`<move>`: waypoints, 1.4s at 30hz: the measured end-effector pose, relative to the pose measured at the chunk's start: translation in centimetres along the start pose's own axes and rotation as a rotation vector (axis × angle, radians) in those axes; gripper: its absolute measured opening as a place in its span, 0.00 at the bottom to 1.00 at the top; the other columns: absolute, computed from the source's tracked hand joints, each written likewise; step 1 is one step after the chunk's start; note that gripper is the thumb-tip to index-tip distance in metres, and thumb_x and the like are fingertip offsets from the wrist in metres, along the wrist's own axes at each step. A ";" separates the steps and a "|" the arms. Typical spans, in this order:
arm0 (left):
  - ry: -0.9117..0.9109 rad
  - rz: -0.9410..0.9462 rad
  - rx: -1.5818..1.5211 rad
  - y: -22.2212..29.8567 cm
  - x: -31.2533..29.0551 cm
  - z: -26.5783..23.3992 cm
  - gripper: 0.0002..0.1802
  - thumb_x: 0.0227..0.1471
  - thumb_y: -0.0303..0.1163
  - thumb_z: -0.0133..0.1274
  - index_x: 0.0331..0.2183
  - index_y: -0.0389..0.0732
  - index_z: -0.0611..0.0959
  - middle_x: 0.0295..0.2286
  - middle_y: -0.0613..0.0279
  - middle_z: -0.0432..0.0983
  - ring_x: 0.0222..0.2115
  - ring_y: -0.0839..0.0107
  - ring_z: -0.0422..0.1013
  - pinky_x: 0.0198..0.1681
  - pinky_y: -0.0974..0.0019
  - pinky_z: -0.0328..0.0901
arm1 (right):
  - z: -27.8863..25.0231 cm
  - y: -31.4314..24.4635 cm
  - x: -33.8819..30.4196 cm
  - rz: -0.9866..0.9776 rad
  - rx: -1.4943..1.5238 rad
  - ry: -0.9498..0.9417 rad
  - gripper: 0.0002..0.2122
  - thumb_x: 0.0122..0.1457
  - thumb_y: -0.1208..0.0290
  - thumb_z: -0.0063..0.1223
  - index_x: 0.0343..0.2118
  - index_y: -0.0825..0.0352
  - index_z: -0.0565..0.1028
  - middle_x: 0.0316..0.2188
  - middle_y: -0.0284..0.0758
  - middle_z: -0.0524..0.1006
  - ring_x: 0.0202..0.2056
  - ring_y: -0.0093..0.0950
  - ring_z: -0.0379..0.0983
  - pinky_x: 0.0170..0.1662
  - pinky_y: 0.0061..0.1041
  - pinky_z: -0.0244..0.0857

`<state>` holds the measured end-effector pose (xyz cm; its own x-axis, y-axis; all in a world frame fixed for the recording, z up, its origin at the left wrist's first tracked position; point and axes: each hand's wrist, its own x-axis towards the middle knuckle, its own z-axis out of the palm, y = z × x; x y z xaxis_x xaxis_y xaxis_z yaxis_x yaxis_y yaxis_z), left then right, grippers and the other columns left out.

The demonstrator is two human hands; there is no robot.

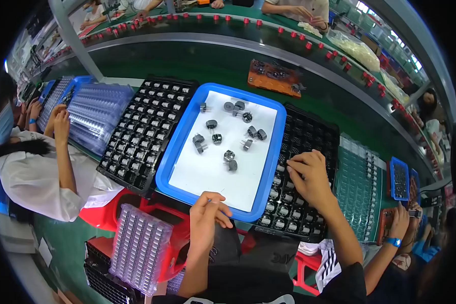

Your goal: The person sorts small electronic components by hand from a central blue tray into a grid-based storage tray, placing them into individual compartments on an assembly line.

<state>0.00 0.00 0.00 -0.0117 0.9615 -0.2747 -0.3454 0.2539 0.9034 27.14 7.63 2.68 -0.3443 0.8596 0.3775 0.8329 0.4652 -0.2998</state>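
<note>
In front of me lies a blue rimmed tray [165,167] lined with white. Several small round dark grey parts with thin metal pins [229,155] are scattered in it. My left hand [207,215] hovers at the tray's near rim, fingers loosely bent and apart, with nothing visible in them. On the right, my right hand [309,177] is over a black compartment tray [316,129], thumb and fingertips drawn together at its left side. Whatever is between those fingertips is hidden. Silvery cylindrical parts fill the near pockets of this tray; its far pockets look dark.
Another black tray [146,124], filled with silvery parts, stands left of the blue tray. Beyond lies an orange-brown fixture [274,78]. Clear plastic trays [96,114] are farther left, a green-looking one [357,185] right. A conveyor with red pieces [245,21] runs behind. Co-workers sit on both sides.
</note>
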 end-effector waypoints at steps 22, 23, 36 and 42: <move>-0.069 0.032 0.138 0.9 0.5 0.0 0.08 0.60 0.27 0.43 0.36 0.34 0.76 0.25 0.61 0.77 0.19 0.77 0.74 0.19 0.78 0.63 | -1.1 5.0 6.5 0.204 0.258 0.159 0.04 0.54 0.79 0.54 0.30 0.74 0.78 0.29 0.38 0.78 0.32 0.26 0.73 0.37 0.22 0.65; -0.076 0.046 0.132 0.8 0.4 -0.1 0.08 0.60 0.27 0.44 0.36 0.34 0.76 0.25 0.61 0.77 0.19 0.77 0.74 0.19 0.78 0.62 | -0.7 4.7 6.6 0.176 0.228 0.145 0.04 0.54 0.80 0.53 0.30 0.74 0.77 0.29 0.38 0.78 0.32 0.27 0.73 0.38 0.23 0.65; -0.133 -0.100 0.365 2.9 1.4 -1.1 0.15 0.58 0.28 0.51 0.21 0.32 0.75 0.14 0.65 0.72 0.13 0.82 0.67 0.16 0.77 0.60 | 1.8 4.8 10.6 0.096 0.135 0.068 0.05 0.53 0.76 0.56 0.31 0.71 0.79 0.29 0.38 0.78 0.32 0.28 0.74 0.38 0.24 0.66; -0.183 0.394 0.539 8.3 11.2 3.8 0.15 0.58 0.31 0.51 0.22 0.33 0.74 0.16 0.62 0.73 0.17 0.81 0.69 0.21 0.73 0.61 | 2.0 17.3 18.1 0.554 0.601 0.043 0.15 0.57 0.68 0.52 0.44 0.70 0.76 0.35 0.32 0.78 0.33 0.25 0.73 0.39 0.22 0.66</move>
<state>0.57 13.26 5.73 0.1347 0.9830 0.1246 0.1669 -0.1465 0.9750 34.48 31.64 2.55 0.0761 0.9949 0.0661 0.4982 0.0195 -0.8668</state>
